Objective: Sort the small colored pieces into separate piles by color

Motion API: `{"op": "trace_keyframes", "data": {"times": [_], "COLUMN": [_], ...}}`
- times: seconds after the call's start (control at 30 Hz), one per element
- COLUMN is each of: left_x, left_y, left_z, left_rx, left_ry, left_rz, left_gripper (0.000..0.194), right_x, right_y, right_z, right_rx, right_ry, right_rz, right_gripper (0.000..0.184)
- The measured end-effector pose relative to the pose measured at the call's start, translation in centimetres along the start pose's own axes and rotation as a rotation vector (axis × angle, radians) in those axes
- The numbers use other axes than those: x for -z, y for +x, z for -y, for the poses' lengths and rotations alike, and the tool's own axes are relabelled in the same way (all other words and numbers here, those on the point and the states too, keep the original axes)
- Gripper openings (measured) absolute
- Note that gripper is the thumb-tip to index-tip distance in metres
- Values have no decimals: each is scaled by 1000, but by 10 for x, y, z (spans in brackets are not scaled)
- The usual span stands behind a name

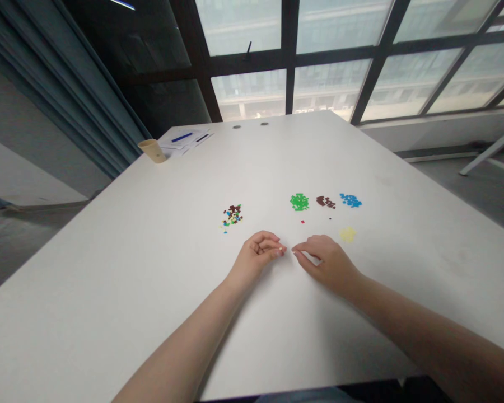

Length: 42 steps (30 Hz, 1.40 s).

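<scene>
Above the white table (285,162), my left hand (264,250) has its thumb and forefinger pinched together, with a tiny pale speck at the tips. Just to the right, my right hand (323,258) also pinches thumb against forefinger; whatever lies between those tips is too small to name. A narrow gap separates the two sets of fingertips. Beyond my left hand lies a mixed heap of small coloured pieces (233,215). Past my right hand are a green pile (299,202), a brown pile (325,202) and a blue pile (351,200). Pale yellow pieces (348,234) lie beside it.
A single red piece (302,221) and a dark speck (330,219) lie in front of the piles. At the far left stand a tan paper cup (153,151) and papers (185,143) with a blue pen (182,137) on top. Windows rise behind the table.
</scene>
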<state>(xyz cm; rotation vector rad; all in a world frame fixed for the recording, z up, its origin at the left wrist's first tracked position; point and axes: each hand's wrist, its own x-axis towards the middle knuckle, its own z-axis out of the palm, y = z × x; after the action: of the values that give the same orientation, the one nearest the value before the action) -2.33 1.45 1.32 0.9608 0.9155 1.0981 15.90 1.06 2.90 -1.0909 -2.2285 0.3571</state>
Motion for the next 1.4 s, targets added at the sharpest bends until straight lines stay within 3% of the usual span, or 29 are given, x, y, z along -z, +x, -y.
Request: {"op": "trace_keyframes", "data": {"times": [0.23,0.63,0.87,0.97,1.1,1.2,1.3,1.4], "left_x": [-9,-7,-6,-5,-1,1,3,5], "left_y": [4,5,7,8,11,12,13,13], "left_z": [14,13,11,11,11,12,13,12], "left_rx": [49,20,24,26,12,15,18,16], "left_ry": [-27,-51,31,63,79,87,101,120], "left_rz": [133,190,163,137,98,96,102,92], "left_gripper": [33,28,29,30,30,29,29,29], "right_x": [5,7,10,31,68,79,76,70], "right_y": [1,-1,2,7,8,4,1,3], "right_z": [2,6,4,-18,-80,-122,-137,-133], "right_rx": [69,115,84,-32,-322,-431,-460,-476], "right_ry": [24,75,-5,-79,-216,-266,-224,-190], "right_rz": [-75,-54,-7,6,54,160,244,288], "right_gripper": [16,13,13,14,17,21,24,25]}}
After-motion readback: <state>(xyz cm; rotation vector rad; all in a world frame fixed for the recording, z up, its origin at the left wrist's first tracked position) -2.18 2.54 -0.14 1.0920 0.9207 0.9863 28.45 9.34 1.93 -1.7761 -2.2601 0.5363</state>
